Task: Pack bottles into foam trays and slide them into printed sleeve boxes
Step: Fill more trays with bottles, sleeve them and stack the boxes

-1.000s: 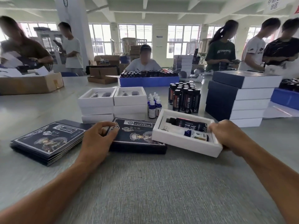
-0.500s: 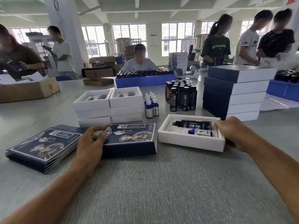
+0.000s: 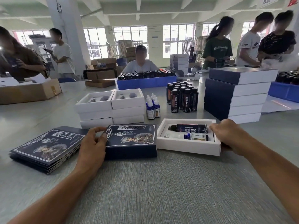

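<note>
A white foam tray lies flat on the table with a dark bottle and a small blue-capped dropper bottle lying in it. My right hand grips the tray's right end. Just left of it stands an opened dark-blue printed sleeve box, its open right end almost touching the tray's left end. My left hand holds the sleeve's left end, thumb on top.
Flat printed sleeves are stacked at the left. Behind are stacks of white empty trays, small dropper bottles, dark bottles and finished boxes. Several people work around the table.
The tray has turned square to the sleeve and now lines up with its open end. The sleeve has been stood up into a box shape.
</note>
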A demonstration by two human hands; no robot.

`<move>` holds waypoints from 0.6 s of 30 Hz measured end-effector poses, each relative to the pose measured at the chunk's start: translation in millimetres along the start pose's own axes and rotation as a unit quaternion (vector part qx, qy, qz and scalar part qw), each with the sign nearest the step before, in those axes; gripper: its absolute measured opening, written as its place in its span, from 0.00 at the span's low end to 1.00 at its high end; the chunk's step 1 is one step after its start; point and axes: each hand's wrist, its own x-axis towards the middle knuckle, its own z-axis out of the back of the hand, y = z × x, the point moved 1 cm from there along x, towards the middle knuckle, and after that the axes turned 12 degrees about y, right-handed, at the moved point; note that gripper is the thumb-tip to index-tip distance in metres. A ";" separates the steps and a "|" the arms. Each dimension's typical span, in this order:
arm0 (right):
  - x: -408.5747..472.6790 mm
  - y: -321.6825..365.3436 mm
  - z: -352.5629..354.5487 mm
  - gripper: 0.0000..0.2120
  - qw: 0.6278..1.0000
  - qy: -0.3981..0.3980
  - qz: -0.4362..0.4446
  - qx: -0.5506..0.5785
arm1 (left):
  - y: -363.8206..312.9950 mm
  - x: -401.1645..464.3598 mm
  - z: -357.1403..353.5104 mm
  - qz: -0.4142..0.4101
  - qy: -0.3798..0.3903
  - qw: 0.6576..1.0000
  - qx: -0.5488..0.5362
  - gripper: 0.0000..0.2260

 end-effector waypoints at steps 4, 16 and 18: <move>-0.5 -2.1 -8.3 0.12 0.998 0.067 0.009 -0.012 | -0.6 -0.8 0.3 0.001 -0.007 1.000 -0.002 0.07; -4.7 1.6 -1.9 0.09 0.992 0.121 0.019 -0.043 | 1.9 1.0 1.8 0.009 -0.011 1.000 0.026 0.06; -4.8 1.3 -0.3 0.09 0.991 0.119 0.024 -0.048 | 1.9 1.3 1.1 0.013 -0.011 0.999 0.033 0.06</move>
